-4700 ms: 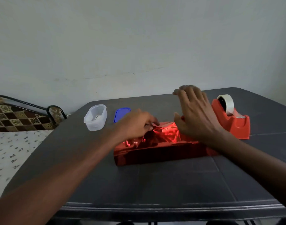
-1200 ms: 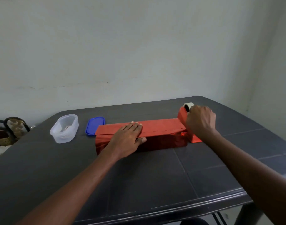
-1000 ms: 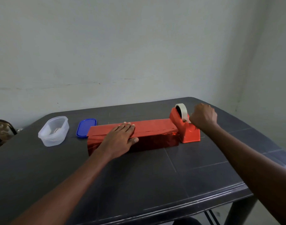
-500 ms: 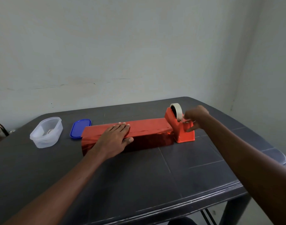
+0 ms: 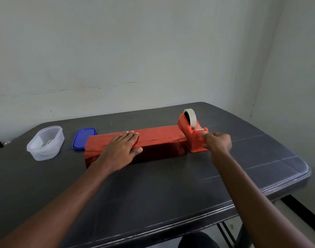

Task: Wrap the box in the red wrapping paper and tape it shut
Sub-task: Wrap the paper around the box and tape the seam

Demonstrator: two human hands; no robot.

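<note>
My left hand (image 5: 120, 151) lies flat, fingers straight, pressing the red paper seam atop the box (image 5: 147, 143) at mid-table (image 5: 153, 190). My right hand (image 5: 218, 143) pinches the tape end at the red tape dispenser (image 5: 192, 135), which touches the box's right end.

The wrapping paper (image 5: 158, 138) on the box is red and shiny. At 3 o'clock of it, the tape dispenser (image 5: 193, 138) is orange-red, with a cream tape roll (image 5: 191, 115). At 9 o'clock, the lid (image 5: 83, 138) is blue and the container (image 5: 45, 143) clear. The table (image 5: 162, 185) is dark grey.
</note>
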